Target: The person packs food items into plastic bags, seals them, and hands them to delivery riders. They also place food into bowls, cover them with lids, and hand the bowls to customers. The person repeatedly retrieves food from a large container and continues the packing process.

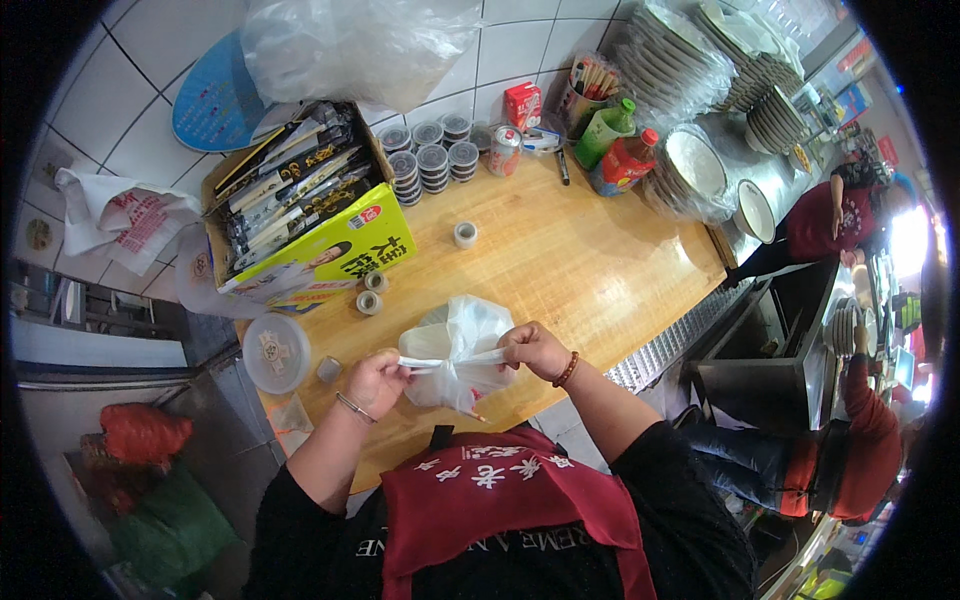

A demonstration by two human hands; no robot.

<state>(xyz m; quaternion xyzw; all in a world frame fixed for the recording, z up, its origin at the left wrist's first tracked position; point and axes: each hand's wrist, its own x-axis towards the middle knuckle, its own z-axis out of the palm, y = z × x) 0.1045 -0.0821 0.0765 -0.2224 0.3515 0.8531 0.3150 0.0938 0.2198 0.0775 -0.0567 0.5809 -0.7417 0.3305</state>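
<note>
A white plastic carrier bag point(457, 330) stands on the wooden table point(570, 247) near its front edge, close to my body. Its two handles cross in a knot at the middle and stretch out to both sides. The left handle end is pinched in my left hand point(377, 381), which wears a metal bangle. My right hand point(536, 351), with a beaded bracelet at the wrist, grips the other handle end. Something round shows faintly through the bag, but its contents cannot be made out. A thin stick tip pokes out low at the bag's front.
A yellow-green carton point(322, 255) of wrapped chopsticks stands left, beside a round plastic lid point(276, 352). Small lidded cups point(433, 161), a can point(505, 150) and bottles point(624, 161) line the back. Stacked bowls point(694, 165) stand right. Two people are at the far right.
</note>
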